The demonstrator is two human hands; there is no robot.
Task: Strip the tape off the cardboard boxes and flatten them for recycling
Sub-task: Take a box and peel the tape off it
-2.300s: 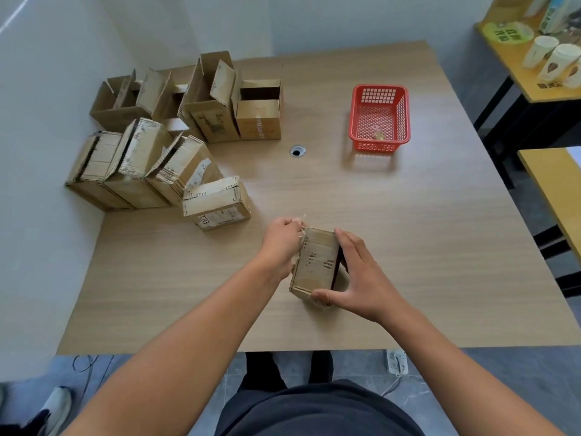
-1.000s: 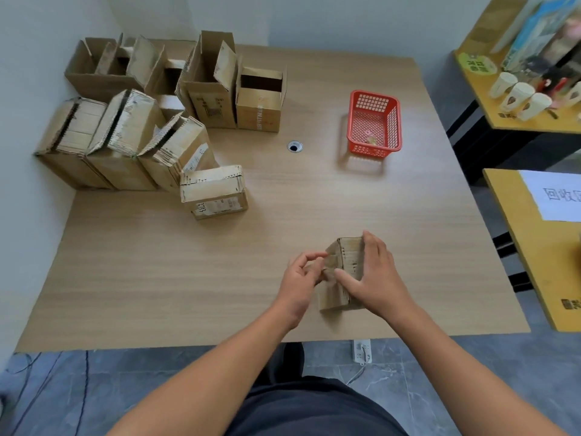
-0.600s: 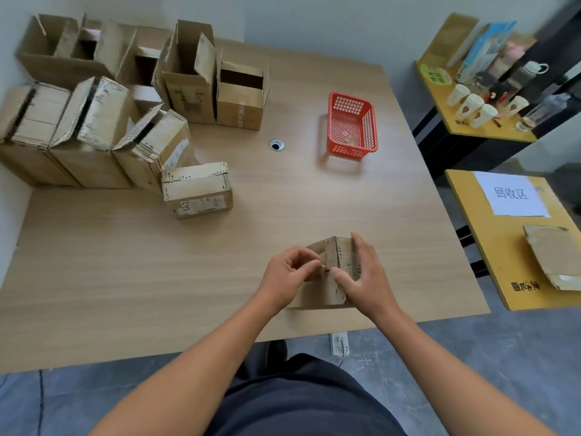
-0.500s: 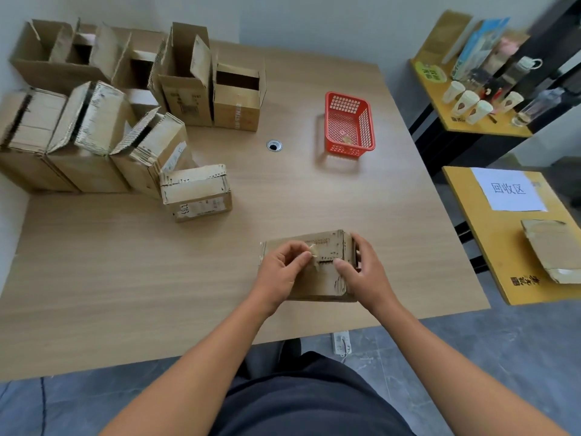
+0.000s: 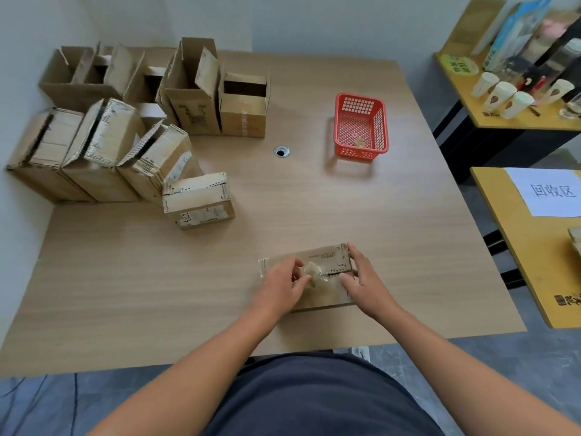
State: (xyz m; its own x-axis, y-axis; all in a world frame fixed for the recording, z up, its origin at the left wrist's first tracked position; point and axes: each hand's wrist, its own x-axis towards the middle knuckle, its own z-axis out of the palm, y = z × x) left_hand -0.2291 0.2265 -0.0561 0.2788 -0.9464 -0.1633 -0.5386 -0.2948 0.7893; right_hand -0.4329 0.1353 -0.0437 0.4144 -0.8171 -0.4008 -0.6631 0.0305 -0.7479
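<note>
Small box [image 5: 327,262] lies on its broad side near the front edge of the table [image 5: 125,278], long axis left to right, between both hands. Left hand [image 5: 278,289] pinches a crumpled wad of clear tape [image 5: 314,273] between thumb and fingertips, over the top seam; strip looks part-lifted, though I cannot tell where it is attached. Right hand [image 5: 366,283] grips the box's right end, thumb on top, fingers wrapped over the edge, pinning it down. Step in hand, as I judge: stripping tape; flattening not begun. Next move calls for a steady pull along the seam against the right hand's hold, then dropping the wad, probably into the red basket [image 5: 360,98] further back. One taped box [image 5: 198,199] and a cluster of other boxes [image 5: 110,136] wait at back left
</note>
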